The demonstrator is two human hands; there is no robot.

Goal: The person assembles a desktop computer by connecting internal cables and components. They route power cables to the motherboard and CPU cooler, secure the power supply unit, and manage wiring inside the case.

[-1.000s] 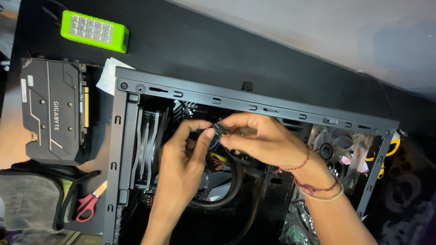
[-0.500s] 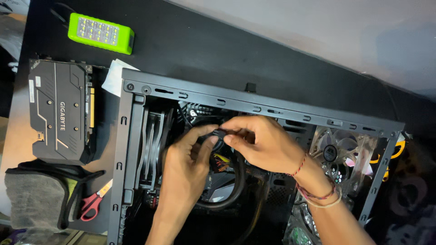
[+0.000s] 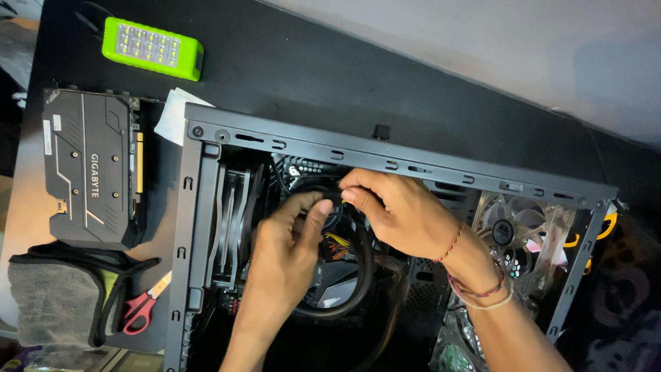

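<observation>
An open black computer case point(image 3: 385, 158) lies on a dark table. Both my hands reach inside it, meeting over a round black cooler block point(image 3: 334, 207) with thick black hoses looping below point(image 3: 358, 275). My left hand point(image 3: 289, 241) pinches at the block from the left with thumb and fingers. My right hand point(image 3: 392, 210), with thread bracelets at the wrist, grips the same spot from the right with its fingertips. What lies between the fingertips is mostly hidden. Yellow and red wires point(image 3: 335, 244) show just below the hands.
A black graphics card point(image 3: 89, 176) lies left of the case, a green rectangular light point(image 3: 153, 48) behind it. Red-handled scissors point(image 3: 143, 306) and a grey pouch point(image 3: 55, 300) sit at the front left. A clear case fan point(image 3: 513, 227) is at the right; white paper point(image 3: 172, 117) by the corner.
The view has shifted slightly. My hands stay on the cooler block; my left fingers have curled closer around it and my right fingertips press in more.
</observation>
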